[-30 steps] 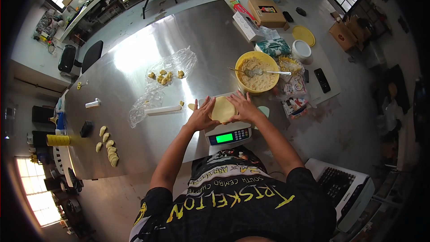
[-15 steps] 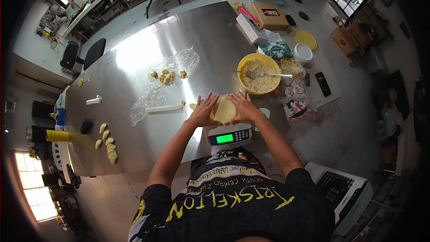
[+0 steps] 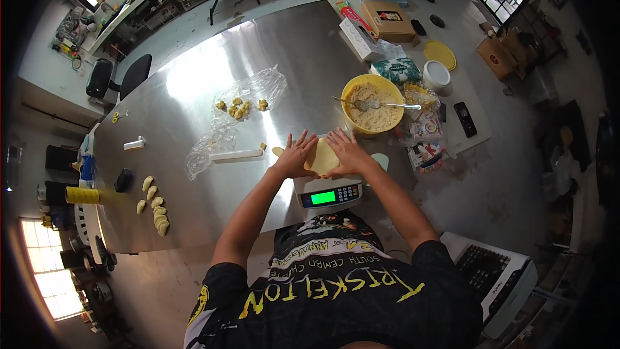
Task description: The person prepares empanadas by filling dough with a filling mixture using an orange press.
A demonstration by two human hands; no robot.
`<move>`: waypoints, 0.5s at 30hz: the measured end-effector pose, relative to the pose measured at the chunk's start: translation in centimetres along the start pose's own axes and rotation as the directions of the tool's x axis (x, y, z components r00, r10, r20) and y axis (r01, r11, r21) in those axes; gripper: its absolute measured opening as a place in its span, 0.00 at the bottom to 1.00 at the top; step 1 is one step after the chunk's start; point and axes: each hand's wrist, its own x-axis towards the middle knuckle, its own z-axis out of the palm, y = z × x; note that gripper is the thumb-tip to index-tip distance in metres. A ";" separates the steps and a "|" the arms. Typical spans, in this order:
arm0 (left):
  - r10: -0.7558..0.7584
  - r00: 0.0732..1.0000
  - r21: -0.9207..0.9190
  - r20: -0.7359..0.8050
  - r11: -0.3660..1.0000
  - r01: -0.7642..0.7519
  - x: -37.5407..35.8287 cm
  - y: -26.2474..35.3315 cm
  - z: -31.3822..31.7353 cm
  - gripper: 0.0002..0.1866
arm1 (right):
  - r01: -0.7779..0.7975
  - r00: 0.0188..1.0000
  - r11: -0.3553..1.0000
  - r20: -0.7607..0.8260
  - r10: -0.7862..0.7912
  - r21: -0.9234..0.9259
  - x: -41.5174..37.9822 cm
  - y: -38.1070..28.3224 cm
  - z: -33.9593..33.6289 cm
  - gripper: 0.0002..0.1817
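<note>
A pale, flat round of dough [image 3: 322,156] is between my two hands, over the scale [image 3: 330,194] with its lit green display. My left hand [image 3: 298,158] grips its left edge, fingers pointing forward and thumb at the near edge. My right hand [image 3: 347,155] holds the opposite edge the same way. Some orange-brown shows under the near rim; whether the dough touches the scale is hidden. Another pale dough piece [image 3: 278,151] pokes out beside my left hand. Just beyond my right hand stands a yellow bowl [image 3: 349,118] of chunky filling with a spoon [image 3: 402,106] in it.
Small lumps of filling [image 3: 239,108] lie on crumpled plastic wrap [image 3: 274,84], near a white rod [image 3: 237,155]. Several folded dumplings [image 3: 159,213] sit at the left. On the right are a white tub [image 3: 436,75], a phone [image 3: 464,119] and packets [image 3: 426,128].
Both hands have drawn slightly closer around the dough, and its visible part looks narrower. The other things on the table stay where they were.
</note>
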 end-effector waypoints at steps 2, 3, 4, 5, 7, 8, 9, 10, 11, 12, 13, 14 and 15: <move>-0.012 0.999 -0.039 -0.031 0.999 0.010 -0.2 0.0 0.5 0.63 | 0.071 0.994 0.995 -0.083 -0.065 0.067 -0.8 -1.5 0.0 0.52; -0.014 0.999 -0.043 -0.031 0.999 0.013 -0.3 0.0 0.5 0.63 | 0.141 0.978 0.982 -0.170 -0.119 0.124 -1.2 -2.3 0.1 0.47; -0.017 0.999 -0.033 -0.036 0.999 0.016 -0.4 -0.1 0.5 0.63 | 0.139 0.979 0.982 -0.166 -0.118 0.125 -1.6 -2.9 0.4 0.47; -0.018 0.999 -0.023 -0.041 1.000 0.017 -0.4 -0.2 0.6 0.63 | 0.146 0.980 0.985 -0.152 -0.132 0.090 -2.1 -3.5 0.9 0.42; -0.021 0.999 -0.037 -0.048 0.999 0.019 -0.4 -0.1 0.7 0.63 | 0.154 0.979 0.987 -0.140 -0.146 0.051 -2.8 -3.8 1.7 0.39; -0.025 0.998 -0.046 -0.055 0.999 0.023 -0.4 -0.2 0.6 0.63 | 0.192 0.957 0.981 -0.219 -0.189 -0.007 -2.9 -3.9 1.9 0.38; -0.024 0.998 -0.044 -0.058 0.999 0.022 -0.4 -0.2 0.5 0.63 | 0.224 0.927 0.972 -0.294 -0.234 -0.067 -2.9 -3.8 2.1 0.38; -0.029 0.998 -0.051 -0.053 0.998 0.027 -0.5 -0.1 0.5 0.64 | 0.224 0.926 0.972 -0.295 -0.234 -0.069 -2.9 -3.8 2.4 0.38; -0.032 0.998 -0.058 -0.048 0.998 0.030 -0.5 0.0 0.4 0.64 | 0.154 0.964 0.987 -0.212 -0.162 -0.057 -2.6 -4.5 1.7 0.38; -0.026 0.998 -0.054 -0.049 0.998 0.024 -0.4 -0.1 0.7 0.64 | 0.079 0.988 0.996 -0.127 -0.085 -0.051 -2.4 -5.1 1.4 0.38; -0.026 0.999 -0.050 -0.046 0.998 0.024 -0.4 -0.2 0.8 0.64 | 0.072 0.988 0.996 -0.134 -0.079 -0.052 -2.2 -5.6 1.2 0.38; -0.023 0.999 -0.044 -0.046 0.999 0.021 -0.3 -0.3 0.8 0.64 | 0.080 0.987 0.997 -0.141 -0.079 0.003 -1.8 -5.9 1.1 0.38; -0.012 0.999 -0.036 -0.050 0.999 0.010 -0.2 -0.4 0.7 0.64 | 0.089 0.986 0.995 -0.149 -0.080 0.055 -1.6 -5.9 0.9 0.38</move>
